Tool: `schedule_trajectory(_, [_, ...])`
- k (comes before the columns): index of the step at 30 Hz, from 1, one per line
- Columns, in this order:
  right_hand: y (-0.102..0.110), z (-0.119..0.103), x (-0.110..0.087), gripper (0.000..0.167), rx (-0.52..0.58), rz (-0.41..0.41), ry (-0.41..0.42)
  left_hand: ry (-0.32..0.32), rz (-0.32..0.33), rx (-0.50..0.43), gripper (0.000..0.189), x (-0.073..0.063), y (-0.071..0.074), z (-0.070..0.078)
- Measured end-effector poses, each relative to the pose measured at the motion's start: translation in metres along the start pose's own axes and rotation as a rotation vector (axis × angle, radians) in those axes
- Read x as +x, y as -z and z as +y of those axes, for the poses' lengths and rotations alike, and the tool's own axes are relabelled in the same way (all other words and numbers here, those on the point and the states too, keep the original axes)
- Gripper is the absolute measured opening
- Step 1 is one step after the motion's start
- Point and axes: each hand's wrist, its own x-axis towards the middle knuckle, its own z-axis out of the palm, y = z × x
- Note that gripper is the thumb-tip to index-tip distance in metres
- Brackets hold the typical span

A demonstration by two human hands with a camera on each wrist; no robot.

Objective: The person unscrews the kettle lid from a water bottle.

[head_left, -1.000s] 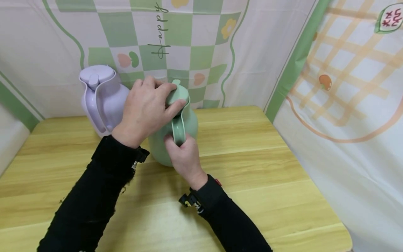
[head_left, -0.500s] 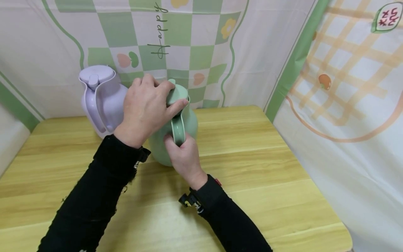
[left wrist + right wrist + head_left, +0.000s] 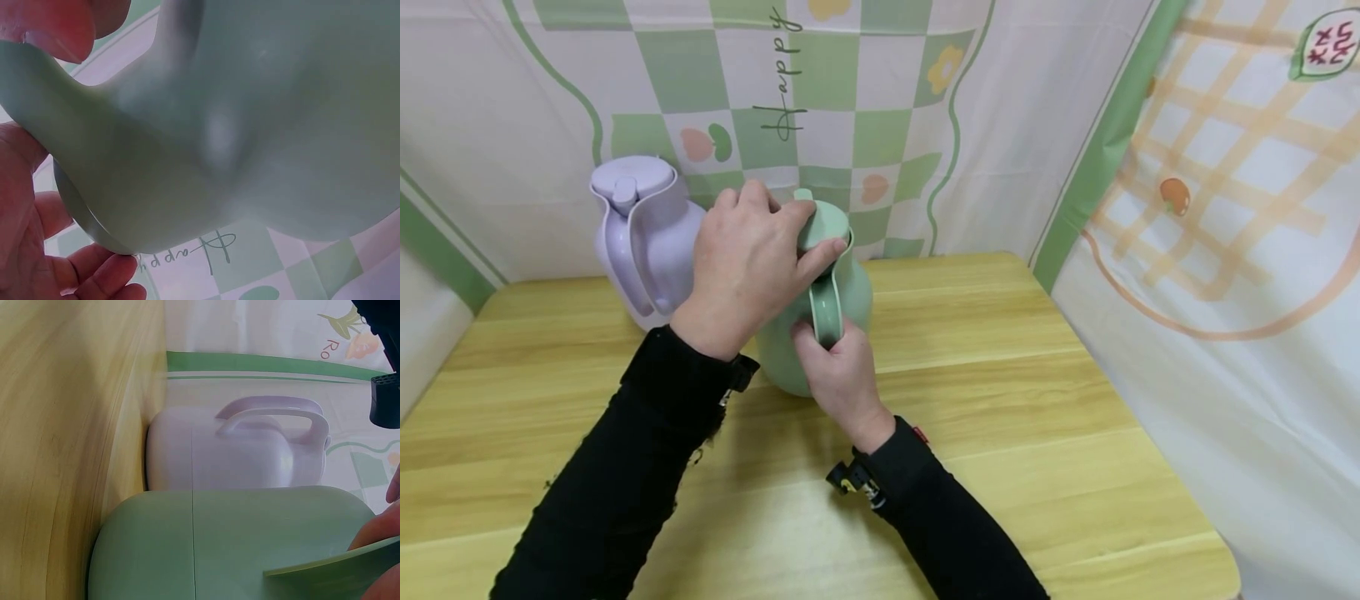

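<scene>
The left hand (image 3: 741, 254) grasps the lid (image 3: 826, 225) of a green thermal jug (image 3: 856, 287), the right hand (image 3: 844, 379) its handle (image 3: 827, 310). Far left, the left hand partly hides a lavender thermal jug (image 3: 662, 237).

A green jug (image 3: 855, 293) stands on a wood-grain worktop (image 3: 992, 417). A person's left hand (image 3: 748, 254) grips its lid (image 3: 826, 223); their right hand (image 3: 844, 375), at six o'clock from it, holds the handle (image 3: 827, 312). A lilac jug (image 3: 662, 237) stands at ten o'clock; checked fabric (image 3: 823, 71) reading "Happy" hangs at twelve.

"Happy" (image 3: 785, 75), "Ro" (image 3: 329, 349) on printed cloth (image 3: 887, 71)
</scene>
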Motion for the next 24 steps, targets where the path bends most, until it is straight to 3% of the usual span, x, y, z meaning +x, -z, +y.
schedule_trajectory(6, [0.000,0.002,0.000,0.046,0.002,-0.004,0.000,0.001,-0.013,-0.020,0.060,-0.001,0.000,-0.003])
schedule_trajectory(15, [-0.001,0.001,0.000,0.046,-0.003,0.004,0.002,0.021,-0.093,-0.125,0.062,0.000,0.000,-0.009])
schedule_trajectory(24, [-0.001,0.000,0.000,0.045,0.011,0.004,-0.005,-0.085,-0.235,-0.302,0.060,0.005,-0.006,-0.021])
